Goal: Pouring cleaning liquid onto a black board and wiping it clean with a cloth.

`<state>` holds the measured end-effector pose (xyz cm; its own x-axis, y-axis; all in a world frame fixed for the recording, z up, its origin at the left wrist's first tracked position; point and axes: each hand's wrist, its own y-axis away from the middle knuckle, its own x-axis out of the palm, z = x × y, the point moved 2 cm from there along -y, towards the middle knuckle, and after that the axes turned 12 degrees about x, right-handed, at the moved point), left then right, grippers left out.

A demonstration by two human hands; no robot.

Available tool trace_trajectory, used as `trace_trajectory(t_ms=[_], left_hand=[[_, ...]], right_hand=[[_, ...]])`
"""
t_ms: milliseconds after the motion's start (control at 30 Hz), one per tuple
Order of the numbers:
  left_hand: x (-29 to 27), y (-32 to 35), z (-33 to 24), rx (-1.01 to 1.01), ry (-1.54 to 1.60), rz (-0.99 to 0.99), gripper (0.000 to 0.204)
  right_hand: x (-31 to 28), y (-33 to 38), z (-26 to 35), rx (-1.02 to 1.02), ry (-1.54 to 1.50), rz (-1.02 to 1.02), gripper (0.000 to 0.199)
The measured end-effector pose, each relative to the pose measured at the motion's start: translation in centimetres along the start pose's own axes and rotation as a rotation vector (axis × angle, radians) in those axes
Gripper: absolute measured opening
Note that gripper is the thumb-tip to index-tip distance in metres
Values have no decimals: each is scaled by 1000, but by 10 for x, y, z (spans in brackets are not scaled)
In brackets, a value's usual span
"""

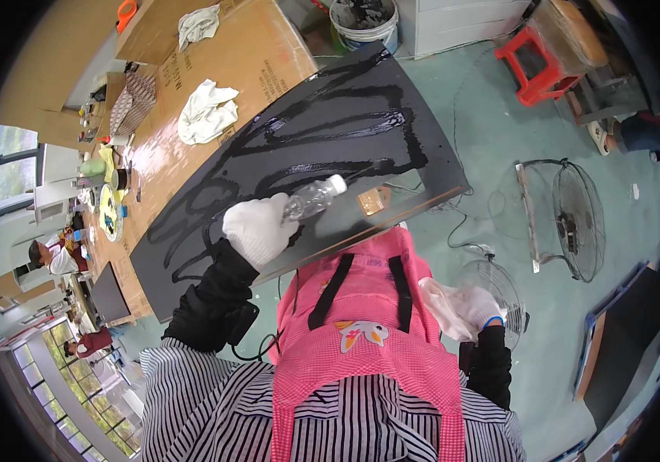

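My left hand (259, 229), in a white knitted glove, grips a clear plastic bottle (310, 201) with a white cap. The bottle is tilted over a large dark board (284, 132), its cap end pointing right and away from me. Glossy wet streaks run in loops across the board's surface. Down by my right side, my gloved right hand (481, 308) is closed around a crumpled white cloth (445, 306), which hangs beside my pink apron.
A cardboard-covered table (257, 58) with white rags (208, 112) lies beyond the board. A bucket (364, 23) stands at the far side. On the right are a red stool (534, 65), a fan (576, 219) and floor cables. Other people work at far left.
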<state>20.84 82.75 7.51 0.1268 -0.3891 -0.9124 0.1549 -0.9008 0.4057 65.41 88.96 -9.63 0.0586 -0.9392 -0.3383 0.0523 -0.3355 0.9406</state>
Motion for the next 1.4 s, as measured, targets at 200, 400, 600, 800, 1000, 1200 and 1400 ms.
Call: trace_trajectory(t_ms=[200,400,600,800,1000,1200,1400], left_hand=[[3,-27,-2,-24,-1,-52,33],[11,-81,-62,207,-16,-288,37],[27,-55,-96,339,120,-118,32],[-2,-74,-78,157,22,-63,30],[-30,-127,-17,-62,-98,-123,39],[-24,-95,10,-61,-71,-58,32],[-12,-10,104,-326,-86,118,39]], right_hand=[[-4,-1,0,-14,13,15,56],[-9,-4,-5,-40,54,-9,60],[-12,14,-1,32,-21,-1,60],[9,-3,-11,34,16,15,61],[3,-3,-3,-20,68,29,65],[2,5,1,0,37,18,61],[-1,-5,0,-49,90,46,60]])
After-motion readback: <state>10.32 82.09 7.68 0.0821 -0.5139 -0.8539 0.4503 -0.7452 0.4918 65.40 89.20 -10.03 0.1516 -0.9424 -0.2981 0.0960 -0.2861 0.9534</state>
